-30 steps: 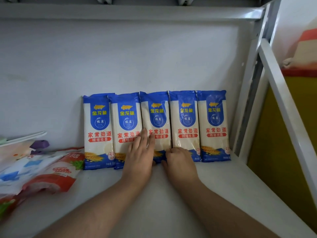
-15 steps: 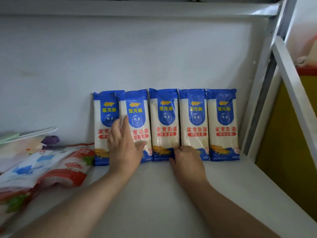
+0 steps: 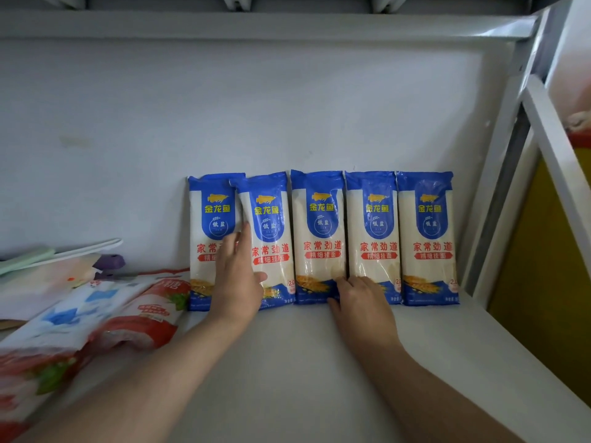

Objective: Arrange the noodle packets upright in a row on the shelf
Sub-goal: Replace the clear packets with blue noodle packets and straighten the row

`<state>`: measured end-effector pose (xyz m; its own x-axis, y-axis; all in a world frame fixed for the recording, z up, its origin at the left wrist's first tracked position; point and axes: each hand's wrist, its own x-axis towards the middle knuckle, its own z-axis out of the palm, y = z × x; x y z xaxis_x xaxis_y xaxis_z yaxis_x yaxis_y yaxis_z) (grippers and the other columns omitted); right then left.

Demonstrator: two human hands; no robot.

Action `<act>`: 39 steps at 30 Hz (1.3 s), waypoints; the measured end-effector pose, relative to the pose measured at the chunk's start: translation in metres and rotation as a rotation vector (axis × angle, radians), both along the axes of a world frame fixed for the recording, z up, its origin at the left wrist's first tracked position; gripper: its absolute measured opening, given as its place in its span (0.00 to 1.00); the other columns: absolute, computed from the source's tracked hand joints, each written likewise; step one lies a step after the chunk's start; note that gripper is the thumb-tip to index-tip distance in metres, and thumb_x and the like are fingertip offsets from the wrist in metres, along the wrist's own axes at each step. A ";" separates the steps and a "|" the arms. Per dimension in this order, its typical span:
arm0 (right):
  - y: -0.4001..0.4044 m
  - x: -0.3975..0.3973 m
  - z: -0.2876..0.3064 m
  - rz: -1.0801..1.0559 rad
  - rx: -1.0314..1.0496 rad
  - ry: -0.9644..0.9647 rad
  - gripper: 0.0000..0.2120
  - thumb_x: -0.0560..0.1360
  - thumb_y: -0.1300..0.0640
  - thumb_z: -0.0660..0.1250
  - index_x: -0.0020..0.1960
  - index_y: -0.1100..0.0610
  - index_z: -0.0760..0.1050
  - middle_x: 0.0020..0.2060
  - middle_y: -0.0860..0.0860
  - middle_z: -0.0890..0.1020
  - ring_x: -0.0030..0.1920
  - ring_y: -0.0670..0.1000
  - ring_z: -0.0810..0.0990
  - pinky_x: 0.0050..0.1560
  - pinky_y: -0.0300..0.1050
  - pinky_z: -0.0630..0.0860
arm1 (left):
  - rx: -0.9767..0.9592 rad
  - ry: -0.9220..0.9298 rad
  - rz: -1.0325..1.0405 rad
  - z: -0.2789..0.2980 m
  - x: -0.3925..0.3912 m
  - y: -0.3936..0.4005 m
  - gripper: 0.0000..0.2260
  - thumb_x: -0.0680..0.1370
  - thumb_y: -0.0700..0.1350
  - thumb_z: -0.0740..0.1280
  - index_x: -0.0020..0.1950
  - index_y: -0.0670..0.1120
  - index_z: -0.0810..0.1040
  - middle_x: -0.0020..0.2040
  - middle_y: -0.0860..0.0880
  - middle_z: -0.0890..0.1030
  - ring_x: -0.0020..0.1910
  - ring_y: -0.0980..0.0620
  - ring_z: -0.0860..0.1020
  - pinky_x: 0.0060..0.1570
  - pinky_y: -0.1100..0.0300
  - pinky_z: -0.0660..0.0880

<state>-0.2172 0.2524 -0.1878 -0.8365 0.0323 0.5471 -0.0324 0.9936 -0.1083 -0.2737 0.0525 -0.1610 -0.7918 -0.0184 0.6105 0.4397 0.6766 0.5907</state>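
Left fingers [image 3: 238, 247] flat on second noodle packet [image 3: 271, 241], upright

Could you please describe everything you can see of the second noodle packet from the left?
The second noodle packet is a glossy blue-and-white plastic pack with a yellow fish logo and red Chinese lettering. It stands slightly tilted against the back wall, its top left corner overlapping the leftmost packet. The left hand rests flat, fingers straight, across both.

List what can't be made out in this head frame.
- Lower part of the first packet and second packet: head view, covered by the left hand.
- Bottom corners of the third packet and fourth packet: covered by the right hand.
- Red bags at left: blurred, cut by the edge.
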 end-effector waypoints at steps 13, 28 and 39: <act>0.001 -0.001 -0.002 -0.014 -0.010 -0.010 0.11 0.77 0.54 0.71 0.57 0.58 0.82 0.47 0.54 0.85 0.50 0.55 0.81 0.53 0.49 0.77 | -0.079 0.015 -0.124 0.009 -0.009 -0.009 0.43 0.73 0.31 0.74 0.81 0.50 0.56 0.71 0.52 0.66 0.73 0.54 0.64 0.62 0.52 0.79; -0.001 0.000 -0.003 -0.053 -0.015 0.007 0.10 0.73 0.55 0.75 0.52 0.59 0.84 0.41 0.54 0.84 0.44 0.56 0.81 0.46 0.50 0.77 | 0.321 -0.116 0.165 0.027 -0.032 -0.069 0.38 0.67 0.49 0.81 0.72 0.48 0.67 0.66 0.45 0.73 0.68 0.44 0.72 0.65 0.46 0.74; -0.002 0.000 -0.002 -0.046 -0.040 0.003 0.10 0.74 0.55 0.75 0.53 0.58 0.84 0.42 0.54 0.85 0.45 0.56 0.82 0.47 0.49 0.78 | 0.575 -0.413 -0.067 0.028 -0.045 -0.077 0.15 0.75 0.39 0.75 0.57 0.51 0.76 0.52 0.51 0.85 0.51 0.48 0.84 0.55 0.41 0.81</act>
<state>-0.2168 0.2505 -0.1899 -0.8320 0.0921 0.5471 0.0124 0.9890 -0.1477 -0.3189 -0.0240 -0.1325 -0.9672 -0.1904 0.1684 0.1326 0.1869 0.9734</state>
